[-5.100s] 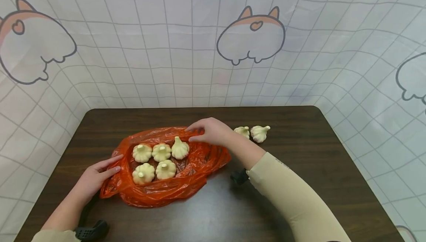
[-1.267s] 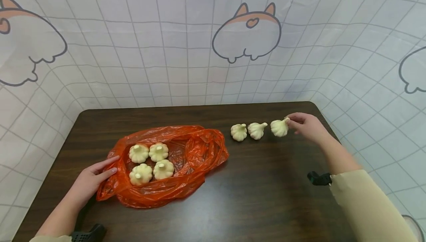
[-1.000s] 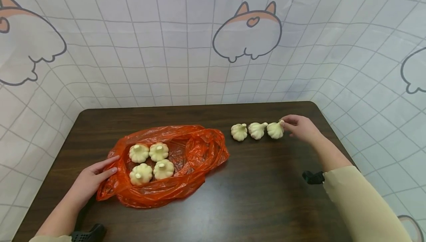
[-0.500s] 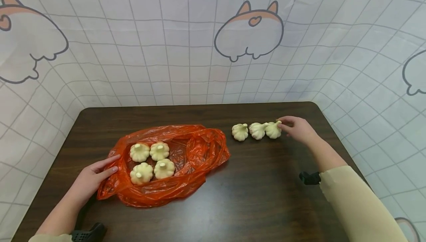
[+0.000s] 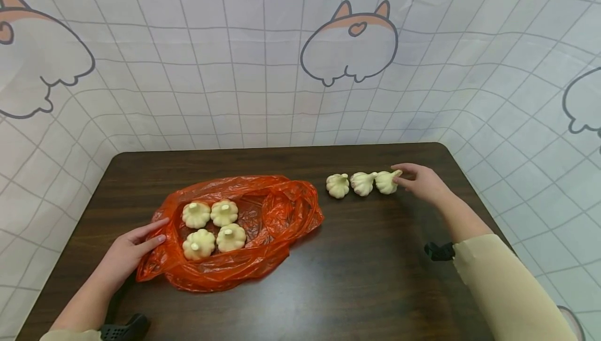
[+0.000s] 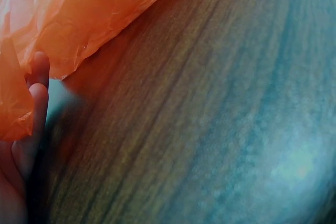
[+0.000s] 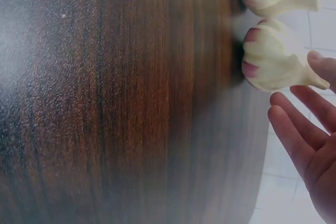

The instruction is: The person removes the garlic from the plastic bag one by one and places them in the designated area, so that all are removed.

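Note:
My left hand (image 5: 124,255) lies against the left end of a crinkled red plastic bag (image 5: 277,218), fingers fairly straight and touching it. Several garlic bulbs (image 5: 199,244) sit inside the bag's opening, stems up. In the left wrist view the bag (image 6: 79,19) partly covers the left fingers (image 6: 40,66). My right hand (image 5: 424,182) is beside the rightmost bulb of a row of three at the back right. In the right wrist view its thumb and fingers are spread around the stem of that garlic bulb (image 7: 270,59), with gaps showing.
The other two bulbs of the row are a garlic bulb (image 5: 362,183) touching the rightmost one and another garlic bulb (image 5: 337,185) to its left. All rest on a dark wooden table (image 5: 357,278). A white gridded curtain (image 5: 197,70) surrounds the table's back and sides.
My right hand took one garlic bulb from the bag, carried it right and set it at the row's end; its fingers have since loosened. The left hand has stayed at the bag.

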A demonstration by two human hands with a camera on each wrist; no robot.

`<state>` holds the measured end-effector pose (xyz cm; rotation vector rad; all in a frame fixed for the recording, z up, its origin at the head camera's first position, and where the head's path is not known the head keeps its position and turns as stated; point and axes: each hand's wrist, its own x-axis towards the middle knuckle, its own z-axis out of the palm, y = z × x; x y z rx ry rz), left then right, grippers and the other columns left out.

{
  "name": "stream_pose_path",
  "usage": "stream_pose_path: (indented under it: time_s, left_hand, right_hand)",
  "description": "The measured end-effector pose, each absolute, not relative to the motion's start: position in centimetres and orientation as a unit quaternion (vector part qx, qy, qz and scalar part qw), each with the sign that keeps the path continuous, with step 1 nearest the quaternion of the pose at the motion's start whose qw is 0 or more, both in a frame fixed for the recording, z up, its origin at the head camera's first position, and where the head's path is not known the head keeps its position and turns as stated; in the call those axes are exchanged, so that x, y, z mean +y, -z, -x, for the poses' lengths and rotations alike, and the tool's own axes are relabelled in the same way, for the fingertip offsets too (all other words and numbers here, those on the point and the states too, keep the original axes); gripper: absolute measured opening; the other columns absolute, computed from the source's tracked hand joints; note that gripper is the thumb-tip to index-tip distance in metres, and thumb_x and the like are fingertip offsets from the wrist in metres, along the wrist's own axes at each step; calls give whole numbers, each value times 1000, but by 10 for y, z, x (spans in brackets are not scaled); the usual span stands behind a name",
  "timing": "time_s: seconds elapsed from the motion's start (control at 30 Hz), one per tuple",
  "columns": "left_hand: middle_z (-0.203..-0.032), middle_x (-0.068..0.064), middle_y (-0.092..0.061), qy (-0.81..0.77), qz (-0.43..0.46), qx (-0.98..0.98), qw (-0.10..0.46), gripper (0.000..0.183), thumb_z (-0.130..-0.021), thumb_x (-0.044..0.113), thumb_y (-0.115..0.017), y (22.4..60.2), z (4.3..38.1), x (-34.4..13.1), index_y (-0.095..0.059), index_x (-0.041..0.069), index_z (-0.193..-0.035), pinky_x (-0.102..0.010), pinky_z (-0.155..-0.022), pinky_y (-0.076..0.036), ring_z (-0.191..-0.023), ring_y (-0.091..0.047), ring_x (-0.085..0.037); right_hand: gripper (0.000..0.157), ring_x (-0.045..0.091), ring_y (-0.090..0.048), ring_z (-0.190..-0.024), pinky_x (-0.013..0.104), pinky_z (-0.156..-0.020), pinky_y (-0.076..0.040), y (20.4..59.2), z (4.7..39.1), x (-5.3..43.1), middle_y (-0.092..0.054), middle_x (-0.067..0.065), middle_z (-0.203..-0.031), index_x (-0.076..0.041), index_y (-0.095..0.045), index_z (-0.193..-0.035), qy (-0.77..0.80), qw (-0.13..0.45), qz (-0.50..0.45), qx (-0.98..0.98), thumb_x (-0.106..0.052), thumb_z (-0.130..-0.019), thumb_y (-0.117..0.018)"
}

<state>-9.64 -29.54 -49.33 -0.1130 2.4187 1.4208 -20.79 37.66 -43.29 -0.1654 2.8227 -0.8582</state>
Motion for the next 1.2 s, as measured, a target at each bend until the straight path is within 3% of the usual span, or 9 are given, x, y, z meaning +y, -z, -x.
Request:
stream_pose_path:
  time_s: [0.2, 0.33, 0.43, 0.6, 0.93, 1.07, 1.2]
  left_hand:
    - [-155, -29, -30, -492, 40, 853, 170, 70, -97, 51, -58, 492, 97, -295, -40, 12, -152, -18, -82, -50, -139, -30, -49]
    - [-155, -29, -30, -484, 43, 857, 173, 71, -96, 52, -58, 491, 97, -295, -40, 12, -152, -35, -90, -53, -139, -30, -50]
    - [-155, -30, -29, -479, 45, 859, 176, 72, -96, 53, -57, 492, 97, -295, -40, 12, -152, -49, -96, -50, -139, -29, -51]
    - [-155, -30, -29, -479, 48, 858, 178, 73, -96, 54, -57, 492, 98, -295, -40, 13, -153, -55, -98, -46, -139, -29, -51]
    - [-155, -29, -30, -478, 46, 860, 174, 72, -95, 54, -58, 491, 98, -295, -41, 13, -152, -47, -95, -51, -139, -31, -49]
    - [-155, -29, -30, -477, 48, 861, 171, 72, -95, 54, -59, 491, 98, -295, -41, 13, -152, -43, -93, -53, -139, -31, -49]
    - [-155, -29, -30, -484, 49, 857, 169, 72, -95, 53, -59, 491, 96, -295, -42, 13, -152, -29, -86, -54, -138, -32, -48]
  right_hand:
    - [52, 40, -64, -108, 50, -82, -54, 433, 209, 379, -58, 24, -133, -6, -51, -144, 278, 79, 58, 956, -27, -98, -65]
    - [55, 41, -60, -115, 54, -85, -52, 433, 210, 381, -56, 24, -136, -8, -49, -146, 274, 75, 60, 957, -28, -98, -65]
    - [56, 41, -58, -118, 55, -87, -51, 430, 210, 382, -56, 24, -137, -9, -47, -147, 277, 79, 59, 956, -28, -98, -65]
    - [58, 41, -55, -121, 57, -89, -48, 424, 210, 385, -58, 22, -135, -12, -45, -149, 282, 73, 58, 955, -31, -98, -64]
    - [55, 38, -56, -121, 60, -94, -44, 408, 207, 384, -62, 18, -131, -16, -51, -146, 294, 50, 76, 951, -39, -97, -64]
    - [50, 33, -60, -115, 56, -92, -46, 398, 206, 373, -68, 14, -122, -17, -57, -141, 299, 29, 99, 949, -36, -96, -66]
    - [46, 29, -64, -107, 49, -87, -49, 389, 207, 354, -70, 10, -116, -18, -60, -139, 308, 27, 122, 943, -34, -96, -67]
